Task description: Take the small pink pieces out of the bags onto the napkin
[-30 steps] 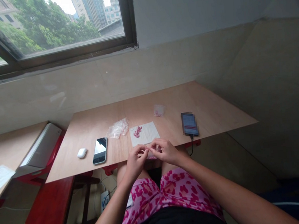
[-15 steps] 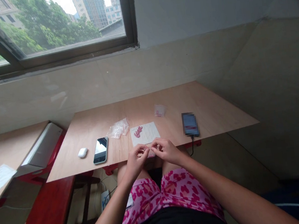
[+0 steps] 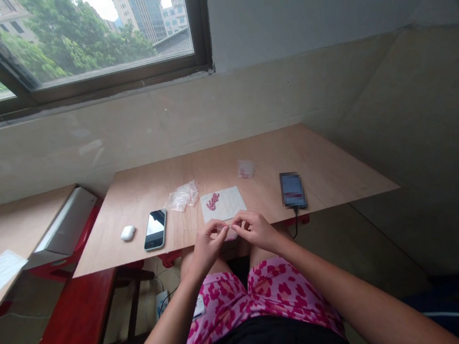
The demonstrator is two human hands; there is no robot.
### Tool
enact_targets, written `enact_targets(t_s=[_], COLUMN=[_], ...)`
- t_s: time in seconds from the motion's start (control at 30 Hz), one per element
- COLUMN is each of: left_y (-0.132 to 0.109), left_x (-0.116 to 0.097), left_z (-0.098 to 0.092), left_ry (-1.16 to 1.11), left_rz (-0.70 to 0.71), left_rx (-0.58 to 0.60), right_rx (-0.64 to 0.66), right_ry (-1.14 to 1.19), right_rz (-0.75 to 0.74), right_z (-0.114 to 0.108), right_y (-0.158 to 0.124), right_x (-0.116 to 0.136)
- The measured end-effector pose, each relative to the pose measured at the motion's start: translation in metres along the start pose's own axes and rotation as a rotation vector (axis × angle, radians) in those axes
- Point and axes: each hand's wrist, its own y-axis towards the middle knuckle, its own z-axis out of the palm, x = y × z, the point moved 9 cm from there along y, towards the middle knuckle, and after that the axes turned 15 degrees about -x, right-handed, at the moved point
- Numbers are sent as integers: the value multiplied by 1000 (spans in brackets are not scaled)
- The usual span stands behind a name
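Observation:
My left hand (image 3: pixel 211 243) and my right hand (image 3: pixel 257 233) meet at the table's near edge, thumbs and fingertips pinched close together. Whatever lies between the fingertips is too small to make out. Just below them, partly hidden by the hands, shows a pinkish, see-through thing (image 3: pixel 231 236). Beyond the fingers a white sheet (image 3: pixel 230 203) lies flat on the table. On its left part sits a cluster of small dark pink beads (image 3: pixel 213 201).
The wooden table (image 3: pixel 268 154) holds a crumpled clear plastic bag (image 3: pixel 183 196), a small clear bag with pink bits (image 3: pixel 245 169), a phone (image 3: pixel 155 230), a white earbud case (image 3: pixel 128 233) and a cabled device (image 3: pixel 292 190). A red bench (image 3: pixel 73 325) stands at left.
The fingertips have shifted very slightly against each other. The view has moved a little; the things on the table stay in place.

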Motion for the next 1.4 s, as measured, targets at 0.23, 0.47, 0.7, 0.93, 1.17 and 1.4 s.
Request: enact_targets(t_s=[0.23, 0.47, 0.7, 0.93, 1.17, 1.4], left_y=[4, 3, -1, 0, 9, 12], left_x=[3, 4, 2, 0, 7, 14], left_z=[-8, -3, 0, -1, -15, -21], left_ry=[-4, -8, -13, -9, -30, -106], left_rz=[-42, -38, -48, -31, -49, -124], left_rx=[-39, -17, 1, -3, -93, -126], right_rx=[-36, -49, -7, -33, -80, -100], right_ry=[-5, 3, 13, -13, -10, 36], right_rz=[7, -32, -41, -45, -6, 118], right_z=[-5, -4, 5, 2, -12, -17], right_y=[3, 1, -4, -3, 7, 11], right_x=[-3, 4, 5, 7, 2, -10])
